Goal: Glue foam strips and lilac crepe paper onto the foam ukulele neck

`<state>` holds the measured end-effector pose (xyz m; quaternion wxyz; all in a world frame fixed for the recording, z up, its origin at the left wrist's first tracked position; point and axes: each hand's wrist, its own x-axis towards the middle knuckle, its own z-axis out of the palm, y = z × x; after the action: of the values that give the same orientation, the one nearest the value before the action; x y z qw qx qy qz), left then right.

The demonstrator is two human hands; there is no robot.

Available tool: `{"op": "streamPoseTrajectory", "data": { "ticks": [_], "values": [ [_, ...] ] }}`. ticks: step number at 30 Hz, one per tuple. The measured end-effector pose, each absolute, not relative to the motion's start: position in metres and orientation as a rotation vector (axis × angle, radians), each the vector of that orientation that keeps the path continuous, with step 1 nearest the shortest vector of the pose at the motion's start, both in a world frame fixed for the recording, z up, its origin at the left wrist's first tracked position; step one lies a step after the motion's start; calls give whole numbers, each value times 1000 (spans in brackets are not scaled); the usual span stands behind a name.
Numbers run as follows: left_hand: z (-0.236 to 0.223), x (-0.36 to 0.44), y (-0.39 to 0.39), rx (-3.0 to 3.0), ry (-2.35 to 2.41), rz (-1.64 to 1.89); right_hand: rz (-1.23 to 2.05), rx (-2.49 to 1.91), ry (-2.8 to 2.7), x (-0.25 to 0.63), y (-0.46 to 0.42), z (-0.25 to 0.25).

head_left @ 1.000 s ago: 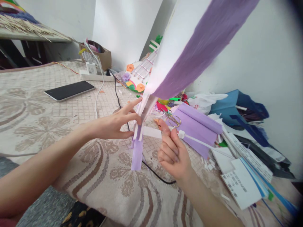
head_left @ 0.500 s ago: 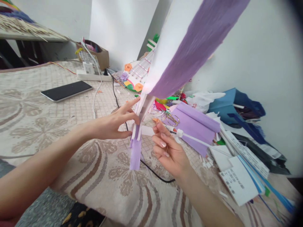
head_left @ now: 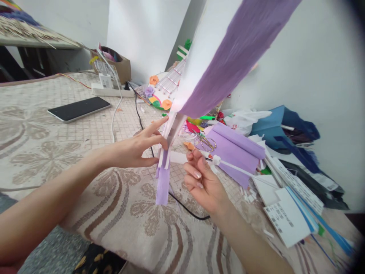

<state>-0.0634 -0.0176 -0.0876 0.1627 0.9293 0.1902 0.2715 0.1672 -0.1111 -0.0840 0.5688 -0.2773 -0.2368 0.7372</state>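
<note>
Left hand [head_left: 137, 147] spread against purple-and-white panel [head_left: 226, 68]; right hand [head_left: 207, 180], grip cannot be determined. Left of panel, cardboard box [head_left: 125, 71] contains pink material [head_left: 108, 56].

The purple-and-white piece [head_left: 225, 72] is cut off by the top edge, the white card [head_left: 288, 220] too blurred to read.

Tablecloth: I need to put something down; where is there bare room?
The widest bare patch of tablecloth lies between the phone and the left forearm. More shows between the forearms, below the black cable, though it may droop over the edge. The right side is crowded with scissors, purple paper and a blue bag.
</note>
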Motion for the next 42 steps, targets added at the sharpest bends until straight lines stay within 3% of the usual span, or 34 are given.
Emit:
{"op": "streamPoseTrajectory", "data": {
  "ticks": [20, 23, 28, 30, 42],
  "values": [
    [-87, -62, -18, 2671, 543, 778, 1694, -768, -712, 172, -109, -82],
    [-85, -62, -19, 2655, 561, 778, 1397, -876, -1026, 182, -108, -82],
    [-83, -61, -21, 2635, 554, 764, 358, -1201, -1836, 197, -98, -86],
    [-82, -62, -21, 2641, 555, 751, 149, -1181, -2077, 199, -92, -92],
    [-84, -62, -21, 2624, 547, 746, 221, -1311, -2222, 194, -81, -110]
  ]
}}
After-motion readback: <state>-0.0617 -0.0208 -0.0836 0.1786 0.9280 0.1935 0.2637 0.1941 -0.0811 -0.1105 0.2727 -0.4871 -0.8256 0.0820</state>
